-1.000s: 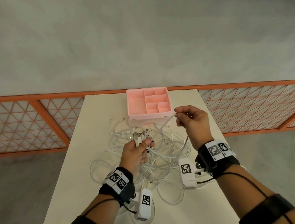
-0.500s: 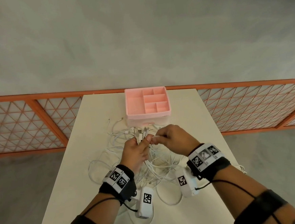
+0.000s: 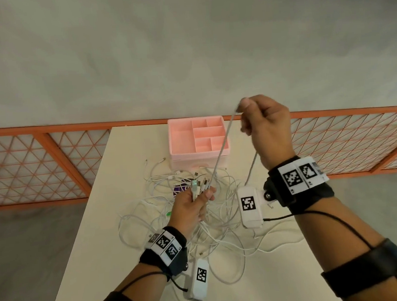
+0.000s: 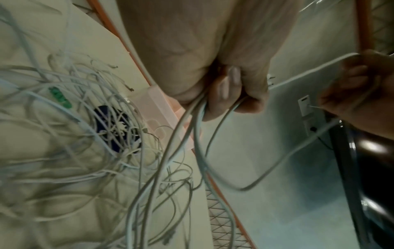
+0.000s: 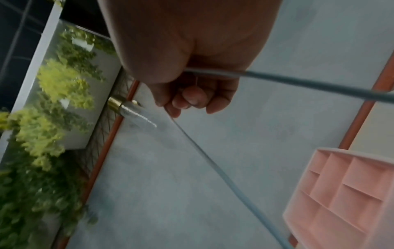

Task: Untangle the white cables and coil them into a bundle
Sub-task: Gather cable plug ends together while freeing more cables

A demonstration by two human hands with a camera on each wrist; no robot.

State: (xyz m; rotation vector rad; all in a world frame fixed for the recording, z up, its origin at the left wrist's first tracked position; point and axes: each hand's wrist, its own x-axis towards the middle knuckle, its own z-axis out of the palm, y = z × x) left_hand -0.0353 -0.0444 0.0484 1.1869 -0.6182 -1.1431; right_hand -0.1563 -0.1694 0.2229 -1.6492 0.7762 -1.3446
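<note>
A tangle of white cables lies spread on the cream table. My left hand hovers low over the heap and grips a bunch of cable ends, their plugs sticking up out of the fist. The left wrist view shows those strands running down out of its curled fingers. My right hand is raised high over the table's far right and pinches one white cable, which runs taut down to the left fist. That strand crosses its fist in the right wrist view.
A pink compartment tray stands at the table's far edge, just behind the heap. A dark purple object and a small green piece lie under the cables. An orange lattice railing runs behind the table.
Half a second ago my right hand was down beside the left fist; it has since risen up and to the right, drawing one cable taut. The left hand has held its place.
</note>
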